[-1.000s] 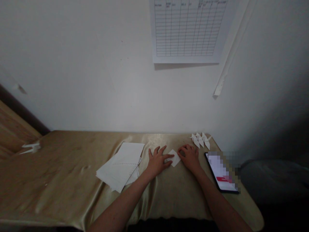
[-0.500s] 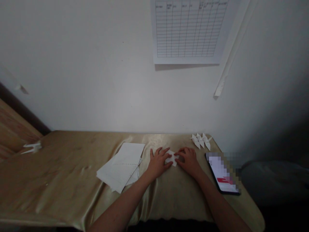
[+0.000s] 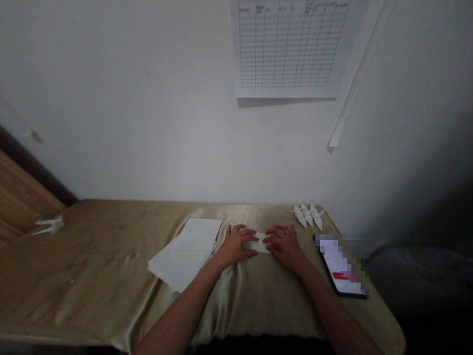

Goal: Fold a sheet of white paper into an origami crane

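A small white piece of paper (image 3: 262, 242) lies on the gold cloth between my two hands. From the left, my left hand (image 3: 236, 244) holds it down with spread fingers, the thumb near its lower edge and the fingertips along its upper part. My right hand (image 3: 284, 242) has its fingertips and thumb on the paper's right side, the other fingers bent above. The outer edges of the paper are hidden under my fingers, and fine creases are too small to make out.
A stack of white paper sheets (image 3: 192, 241) lies left of my left forearm. Several folded paper cranes (image 3: 307, 216) stand at the back right, and a phone (image 3: 342, 268) lies lit on the right. White scraps (image 3: 50, 226) sit far left; a printed chart (image 3: 286, 49) hangs on the wall.
The paper has turned from a slanted, diamond-like position to lying straight, with more of its width between my hands. My left hand has shifted slightly left; my right hand has moved slightly left too.
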Available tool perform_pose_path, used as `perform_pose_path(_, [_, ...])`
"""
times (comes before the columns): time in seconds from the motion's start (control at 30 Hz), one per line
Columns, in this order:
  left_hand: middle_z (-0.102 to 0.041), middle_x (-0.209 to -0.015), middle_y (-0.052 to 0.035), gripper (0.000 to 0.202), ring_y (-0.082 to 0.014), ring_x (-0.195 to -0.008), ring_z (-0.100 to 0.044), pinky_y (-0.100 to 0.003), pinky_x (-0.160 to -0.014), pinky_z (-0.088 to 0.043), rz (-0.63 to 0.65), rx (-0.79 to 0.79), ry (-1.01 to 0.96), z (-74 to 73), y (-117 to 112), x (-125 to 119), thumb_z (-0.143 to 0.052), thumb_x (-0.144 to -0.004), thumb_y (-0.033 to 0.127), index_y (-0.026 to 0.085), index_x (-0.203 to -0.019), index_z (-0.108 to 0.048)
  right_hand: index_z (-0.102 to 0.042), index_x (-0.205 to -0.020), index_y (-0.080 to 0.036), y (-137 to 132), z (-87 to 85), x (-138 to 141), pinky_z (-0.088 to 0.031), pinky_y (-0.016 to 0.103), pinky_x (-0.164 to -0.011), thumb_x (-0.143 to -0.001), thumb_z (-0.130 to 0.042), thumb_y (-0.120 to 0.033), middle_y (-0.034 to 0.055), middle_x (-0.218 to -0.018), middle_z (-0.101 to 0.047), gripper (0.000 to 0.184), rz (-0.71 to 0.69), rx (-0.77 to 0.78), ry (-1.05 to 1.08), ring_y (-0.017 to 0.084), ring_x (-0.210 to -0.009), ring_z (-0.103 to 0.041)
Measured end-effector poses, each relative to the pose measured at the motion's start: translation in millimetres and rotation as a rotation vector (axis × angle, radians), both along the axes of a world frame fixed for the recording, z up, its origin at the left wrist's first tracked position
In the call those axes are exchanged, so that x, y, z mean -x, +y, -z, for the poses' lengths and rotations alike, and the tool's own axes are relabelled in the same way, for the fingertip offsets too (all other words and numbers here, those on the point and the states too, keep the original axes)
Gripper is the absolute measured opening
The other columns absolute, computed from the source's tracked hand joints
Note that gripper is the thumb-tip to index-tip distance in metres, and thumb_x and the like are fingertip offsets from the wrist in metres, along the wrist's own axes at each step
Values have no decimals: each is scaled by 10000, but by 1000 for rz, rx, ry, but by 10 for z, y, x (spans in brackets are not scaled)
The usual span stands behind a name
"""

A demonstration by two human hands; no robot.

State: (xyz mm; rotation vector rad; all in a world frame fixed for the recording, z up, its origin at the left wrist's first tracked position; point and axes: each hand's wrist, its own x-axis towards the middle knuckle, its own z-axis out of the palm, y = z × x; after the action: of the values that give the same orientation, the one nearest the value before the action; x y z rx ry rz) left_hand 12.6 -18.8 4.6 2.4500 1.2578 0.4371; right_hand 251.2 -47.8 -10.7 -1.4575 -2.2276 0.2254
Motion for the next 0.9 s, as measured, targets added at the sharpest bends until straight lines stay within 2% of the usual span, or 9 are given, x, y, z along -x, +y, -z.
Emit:
perform_pose_path(0.1, [-654, -1328, -3, 418, -316, -1326, -435, -636, -1171, -87, 0, -19, -18, 8, 20, 20, -797, -743, 494, 372, -1136, -720, -720, -1038, -356, -8, -10, 18, -12, 695, -1142, -905, -564, -259, 0, -1206, -695, 227, -55, 12, 24, 273, -1321, -454])
perform_pose_path(0.23, [-683, -1278, -3, 397, -296, -1309, -453, -636, -1172, -29, 7, -34, -36, 30, 28, 24, -782, -756, 506, 369, -1123, -723, -712, -1032, -329, -25, -22, 33, 23, 691, -1145, -894, -557, -228, -4, -1180, -712, 231, -65, 22, 69, 258, -1317, -474])
perform_pose_path(0.47, [-675, -1288, 6, 389, -312, -1327, -425, -656, -1162, -46, 24, -12, -33, 22, 46, 49, -806, -734, 485, 379, -1101, -728, -704, -1019, -306, -47, -40, 60, 11, 702, -1146, -850, -634, -316, 14, -1188, -704, 184, -60, 21, 76, 286, -1309, -480])
perform_pose_path(0.7, [-695, -1252, 19, 140, -299, -1319, -440, -661, -1161, -72, 26, -37, -36, 46, 52, 40, -720, -843, 422, 354, -956, -767, -717, -951, -301, -47, -31, 83, 32, 698, -1147, -818, -710, -395, 13, -1155, -714, 163, -80, -13, 101, 301, -1294, -493])
perform_pose_path(0.9, [-711, -1216, -2, 130, -273, -1296, -467, -636, -1175, -57, 12, -83, -56, 93, 55, 5, -692, -876, 398, 297, -926, -758, -718, -866, -289, -69, -61, 133, 7, 676, -1162, -850, -675, -332, -2, -1113, -729, 63, -60, -58, 80, 279, -1263, -521])
